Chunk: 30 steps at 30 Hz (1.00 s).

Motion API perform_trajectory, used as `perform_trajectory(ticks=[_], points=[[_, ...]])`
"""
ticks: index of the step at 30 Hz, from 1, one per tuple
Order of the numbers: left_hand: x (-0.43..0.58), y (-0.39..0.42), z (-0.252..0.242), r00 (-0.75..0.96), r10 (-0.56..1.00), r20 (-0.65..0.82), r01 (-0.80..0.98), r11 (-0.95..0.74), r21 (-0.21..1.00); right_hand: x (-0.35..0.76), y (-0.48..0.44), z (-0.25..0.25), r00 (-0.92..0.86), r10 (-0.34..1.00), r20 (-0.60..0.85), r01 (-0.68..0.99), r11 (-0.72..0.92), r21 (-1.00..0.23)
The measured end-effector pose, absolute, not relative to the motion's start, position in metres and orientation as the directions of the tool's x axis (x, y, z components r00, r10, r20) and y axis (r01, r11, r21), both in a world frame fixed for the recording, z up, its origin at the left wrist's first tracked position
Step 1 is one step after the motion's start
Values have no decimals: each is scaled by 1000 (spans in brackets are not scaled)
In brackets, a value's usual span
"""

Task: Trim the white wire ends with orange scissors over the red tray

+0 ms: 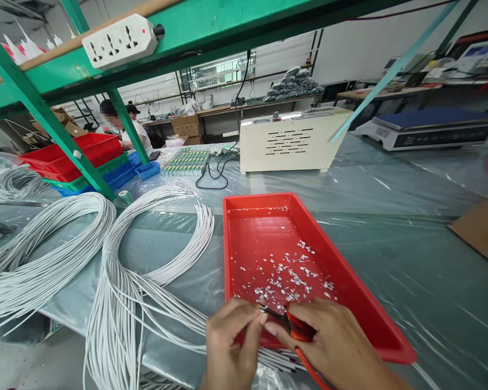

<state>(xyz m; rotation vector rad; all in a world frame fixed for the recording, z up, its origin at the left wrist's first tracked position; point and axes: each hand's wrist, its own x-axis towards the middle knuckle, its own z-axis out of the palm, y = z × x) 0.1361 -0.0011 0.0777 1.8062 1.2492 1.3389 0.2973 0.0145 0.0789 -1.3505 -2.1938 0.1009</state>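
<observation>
My left hand point(230, 338) pinches the end of a white cable over the near rim of a red tray point(374, 319). My right hand point(329, 341) is closed round orange-handled cutters point(295, 327), whose dark jaws meet the cable end at my left fingertips. Several small white and silvery cable scraps point(287, 279) lie scattered in the tray. A big looped bundle of white cables point(146, 292) runs from the left of the table to my hands.
A second white cable bundle point(32, 254) lies far left. A beige machine point(290, 141) stands behind the tray, a scale point(427, 127) at the back right. Stacked red, green and blue bins point(89, 160) sit back left. People work at a far bench. Cardboard point(482, 227) lies right.
</observation>
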Motion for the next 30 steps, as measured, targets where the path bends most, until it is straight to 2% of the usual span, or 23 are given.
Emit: perform_trajectory(ticks=[4,6,8,10,12,15,18,21,24,28,30], points=[[137,-6,67,80,787,612,576,-538,616,294,12,78,-296,875,383,839,429,-333],[137,-5,69,72,825,561,541,-504,673,295,13,77,-298,861,412,853,434,-290],[138,-2,76,67,918,391,409,-382,829,297,15,78,-313,823,474,851,465,-244],[138,1,84,29,969,245,277,-243,929,299,18,80,-313,816,486,841,476,-256],[138,2,88,-26,979,203,216,-193,957,301,20,84,-288,874,391,809,441,-390],[139,0,87,5,970,243,227,-238,944,301,21,89,-283,940,192,644,334,-688],[141,-4,81,45,942,331,256,-331,908,299,21,90,-279,950,142,430,256,-866],[143,-5,77,90,911,402,341,-407,847,298,21,90,-276,954,117,291,199,-936],[145,-6,75,146,878,457,395,-475,786,297,21,92,-272,957,99,219,161,-962],[153,-17,67,-106,778,620,380,-544,748,299,23,94,-142,983,115,179,140,-974],[160,-23,59,-112,834,540,213,-511,833,300,23,93,-60,988,139,169,147,-975]])
